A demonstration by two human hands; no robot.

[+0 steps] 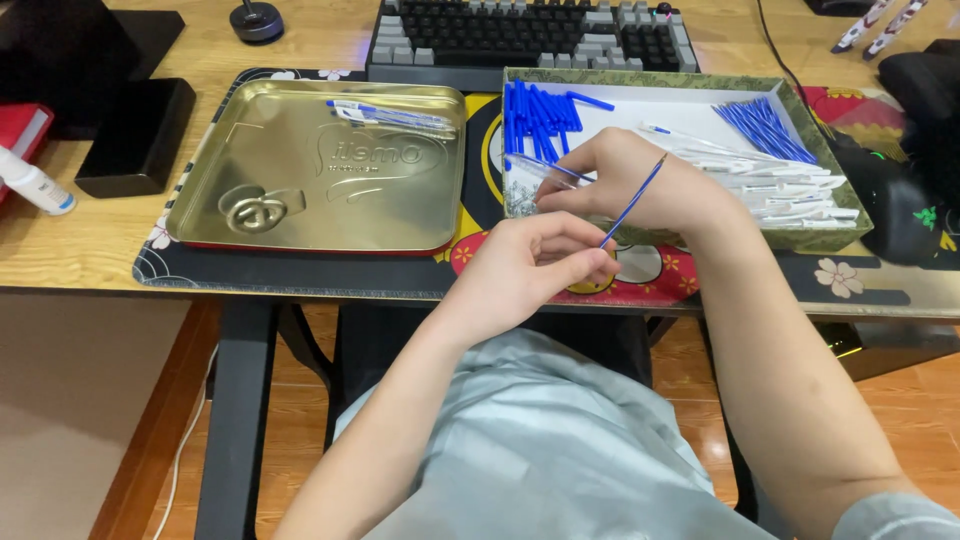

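My left hand [535, 262] pinches the lower end of a thin blue pen refill [636, 200] that slants up to the right. My right hand [640, 180] holds a clear pen barrel [545, 170] pointing left, over the front edge of a shallow patterned box [640, 82]. Inside the box lie several blue caps [535, 115] at the left, blue refills [762, 128] at the back right and white pen parts [795, 190] at the right. A gold metal tray [300, 190] to the left carries a few finished pens [395, 115] near its far edge.
A dark keyboard [525, 35] sits behind the box and tray on a patterned desk mat [330, 270]. At the left are a black stand [135, 135], a red book [20, 130] and a small white bottle [35, 185]. Black objects [925, 100] crowd the right edge.
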